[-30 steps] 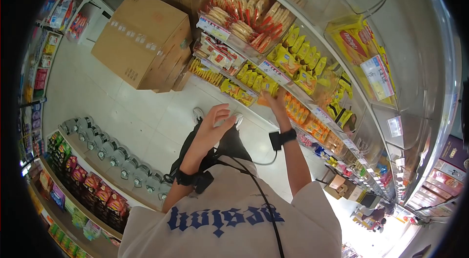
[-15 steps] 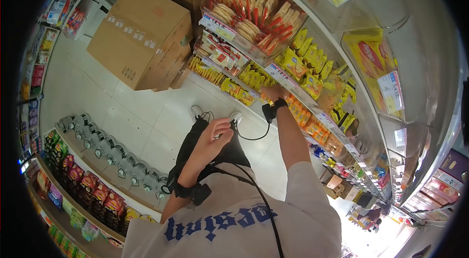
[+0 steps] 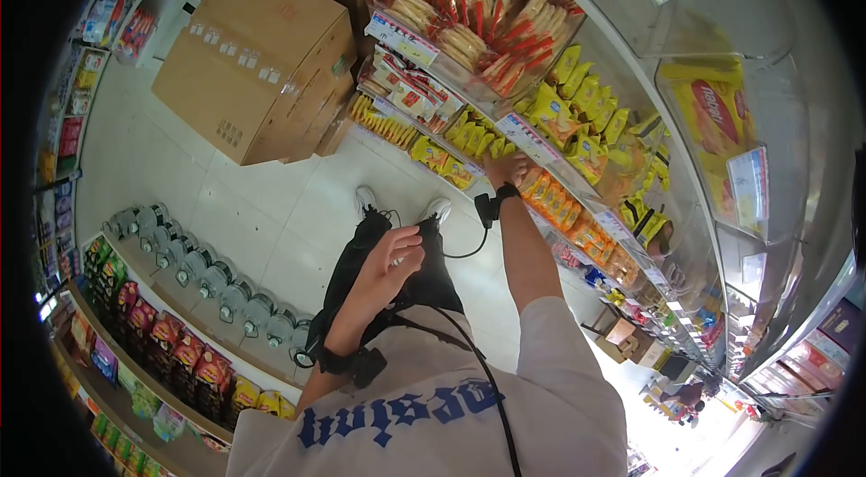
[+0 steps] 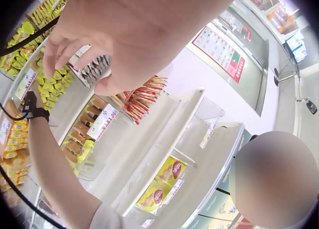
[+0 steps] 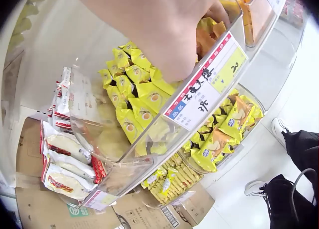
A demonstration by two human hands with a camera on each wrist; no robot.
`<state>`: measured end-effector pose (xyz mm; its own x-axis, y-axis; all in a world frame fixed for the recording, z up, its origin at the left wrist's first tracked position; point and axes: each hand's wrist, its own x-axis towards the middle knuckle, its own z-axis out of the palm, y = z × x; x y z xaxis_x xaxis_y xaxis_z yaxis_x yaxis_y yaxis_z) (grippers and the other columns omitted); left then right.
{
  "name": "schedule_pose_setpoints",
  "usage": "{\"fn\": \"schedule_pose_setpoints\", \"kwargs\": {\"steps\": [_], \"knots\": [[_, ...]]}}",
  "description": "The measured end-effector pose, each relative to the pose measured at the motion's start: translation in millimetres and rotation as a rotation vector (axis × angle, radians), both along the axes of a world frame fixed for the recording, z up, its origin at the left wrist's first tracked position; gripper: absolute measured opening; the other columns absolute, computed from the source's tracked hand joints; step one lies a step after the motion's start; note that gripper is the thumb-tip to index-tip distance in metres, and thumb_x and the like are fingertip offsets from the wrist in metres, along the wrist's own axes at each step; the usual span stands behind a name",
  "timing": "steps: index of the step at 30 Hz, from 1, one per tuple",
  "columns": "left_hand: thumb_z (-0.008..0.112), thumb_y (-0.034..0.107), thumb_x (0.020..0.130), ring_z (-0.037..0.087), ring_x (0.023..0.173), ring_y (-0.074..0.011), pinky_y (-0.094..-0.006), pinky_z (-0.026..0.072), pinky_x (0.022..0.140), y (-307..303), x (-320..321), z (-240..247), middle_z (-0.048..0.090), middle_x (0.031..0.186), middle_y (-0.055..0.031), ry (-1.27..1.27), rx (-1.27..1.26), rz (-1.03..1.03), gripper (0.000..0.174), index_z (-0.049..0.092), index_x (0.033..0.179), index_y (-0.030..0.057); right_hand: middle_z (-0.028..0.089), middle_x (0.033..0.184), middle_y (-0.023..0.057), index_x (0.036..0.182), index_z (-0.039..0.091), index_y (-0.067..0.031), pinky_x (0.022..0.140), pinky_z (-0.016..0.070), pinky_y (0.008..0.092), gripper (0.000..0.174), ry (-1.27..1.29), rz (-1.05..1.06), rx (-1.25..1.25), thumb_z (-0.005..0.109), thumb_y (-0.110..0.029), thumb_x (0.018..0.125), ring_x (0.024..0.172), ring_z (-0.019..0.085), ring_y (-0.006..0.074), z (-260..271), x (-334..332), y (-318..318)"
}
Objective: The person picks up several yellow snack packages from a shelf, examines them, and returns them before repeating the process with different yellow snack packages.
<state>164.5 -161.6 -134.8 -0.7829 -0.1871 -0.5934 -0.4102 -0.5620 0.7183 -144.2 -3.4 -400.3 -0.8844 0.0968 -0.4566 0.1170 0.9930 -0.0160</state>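
My right hand (image 3: 505, 168) reaches into a clear bin on the low shelf. In the right wrist view the hand (image 5: 159, 32) is over yellow packets (image 5: 144, 99), and its curled fingers grip an orange-brown packet (image 5: 208, 37) at the bin's right end; part of that grip is hidden. A price card (image 5: 207, 82) is on the bin's front. My left hand (image 3: 388, 271) hangs before my body, fingers loosely bent, holding nothing. The left wrist view shows this hand (image 4: 124, 34) large at the top, with shelves beyond it.
Cardboard boxes (image 3: 262, 62) stand on the floor left of the shelf. Bins of red-striped packets (image 3: 478, 8) and orange packets (image 3: 552, 197) flank the yellow ones. Large clear bottles (image 3: 216, 278) line the floor at lower left, beside a snack shelf (image 3: 167, 333). A cable hangs near my right wrist.
My right hand has moved forward into the bin, and its arm has straightened. My left hand has shifted slightly down and stays loosely bent. The head view has shifted a little.
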Motion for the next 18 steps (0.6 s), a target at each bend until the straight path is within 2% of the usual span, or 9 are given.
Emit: {"fn": "schedule_pose_setpoints", "kwargs": {"steps": [2,4,8,10,11,14,18], "knots": [[0.059,0.021,0.103,0.058,0.123,-0.0214,-0.0346,0.0523,0.098,-0.7,-2.5,4.5,0.057,0.133,-0.0137,0.014,0.007,-0.007,0.043,0.047,0.140,0.0008,0.028,0.155,0.0346,0.152,0.026,0.0108,0.113,0.0352,0.0545,0.113,-0.005,-0.026,-0.045,0.058,-0.073,0.083,0.141,0.032,0.0506,-7.0,0.7,3.4],[0.059,0.022,0.103,0.058,0.123,-0.0217,-0.0348,0.0523,0.097,-2.6,-7.4,13.2,0.057,0.133,-0.0140,0.032,0.005,-0.013,0.044,0.047,0.140,0.0009,0.024,0.155,0.0376,0.152,0.017,0.0153,0.115,0.0327,0.0560,0.119,-0.068,-0.036,-0.113,0.056,-0.074,0.084,0.145,0.027,0.0505,11.9,6.4,2.0],[0.058,0.023,0.104,0.059,0.122,-0.0223,-0.0350,0.0521,0.097,-2.2,-13.4,23.7,0.057,0.133,-0.0145,0.057,-0.008,-0.036,0.045,0.046,0.141,0.0009,0.025,0.158,0.0333,0.154,0.027,0.0063,0.119,0.0240,0.0571,0.095,0.228,0.321,-0.069,0.048,-0.064,0.094,0.148,0.023,0.0507,15.7,36.9,21.9],[0.058,0.023,0.104,0.060,0.122,-0.0224,-0.0350,0.0520,0.097,-1.3,-15.8,26.0,0.057,0.134,-0.0143,0.066,-0.017,-0.058,0.045,0.047,0.141,0.0013,0.025,0.159,0.0317,0.157,0.028,-0.0003,0.119,0.0238,0.0571,0.085,0.258,0.424,-0.179,0.044,-0.059,0.098,0.149,0.020,0.0492,37.4,45.3,23.6],[0.058,0.023,0.104,0.060,0.121,-0.0225,-0.0350,0.0520,0.097,-1.0,-17.1,25.8,0.057,0.134,-0.0142,0.068,-0.022,-0.066,0.044,0.047,0.141,0.0015,0.024,0.162,0.0273,0.159,0.028,-0.0102,0.120,0.0230,0.0570,0.076,0.211,0.422,-0.179,0.043,-0.055,0.100,0.150,0.021,0.0479,40.9,48.5,21.4],[0.058,0.023,0.104,0.060,0.121,-0.0224,-0.0350,0.0518,0.097,1.8,-15.7,21.3,0.057,0.134,-0.0135,0.086,-0.036,-0.083,0.044,0.048,0.140,0.0021,0.022,0.164,0.0254,0.160,0.027,-0.0119,0.120,0.0227,0.0572,0.077,0.035,0.317,-0.292,0.041,-0.057,0.100,0.149,0.022,0.0490,16.1,51.1,33.0],[0.058,0.024,0.103,0.060,0.122,-0.0224,-0.0346,0.0513,0.096,3.3,-14.3,21.5,0.057,0.134,-0.0131,0.043,-0.063,-0.100,0.043,0.049,0.140,0.0025,0.021,0.165,0.0237,0.160,0.026,-0.0113,0.120,0.0221,0.0577,0.079,-0.066,0.280,-0.255,0.037,-0.061,0.099,0.149,0.024,0.0481,15.5,50.7,31.4]]}}
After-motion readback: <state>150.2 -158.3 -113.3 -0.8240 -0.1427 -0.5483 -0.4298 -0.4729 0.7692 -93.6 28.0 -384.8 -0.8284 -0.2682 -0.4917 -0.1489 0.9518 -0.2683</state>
